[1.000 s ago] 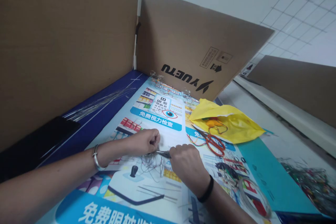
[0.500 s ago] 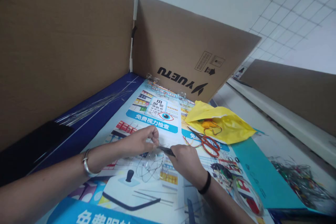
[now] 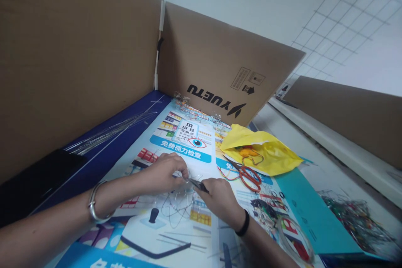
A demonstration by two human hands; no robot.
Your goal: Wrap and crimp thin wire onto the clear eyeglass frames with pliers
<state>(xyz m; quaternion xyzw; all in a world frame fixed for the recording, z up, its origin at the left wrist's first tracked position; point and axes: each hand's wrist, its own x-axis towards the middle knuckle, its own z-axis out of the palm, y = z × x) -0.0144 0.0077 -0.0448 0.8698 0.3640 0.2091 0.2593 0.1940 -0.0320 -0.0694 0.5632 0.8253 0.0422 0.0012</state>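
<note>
My left hand (image 3: 166,172), with a silver bangle at its wrist, is closed in a pinch on thin wire (image 3: 178,206). Bent loops of that wire spread below the fingertips over the printed sheet. My right hand (image 3: 220,199) is wrapped round a pair of pliers (image 3: 198,184), whose dark, narrow jaws point left and meet the wire beside my left fingertips. The palm hides the handles. To the right of the pliers lie orange-handled scissors (image 3: 249,177), their tips near a yellow bag (image 3: 278,150) with orange yarn at its mouth.
Tall cardboard panels (image 3: 226,58) close off the left and back. Long straight wires (image 3: 109,134) lie on the blue strip at left. Tangled wire pieces (image 3: 216,118) sit along the back. At right are a clear round container (image 3: 295,240) and a heap of coloured wire bits (image 3: 358,222).
The plier jaws now show more clearly at the wire, and my left hand has turned slightly. The camera view has shifted a little. Both hands keep their holds.
</note>
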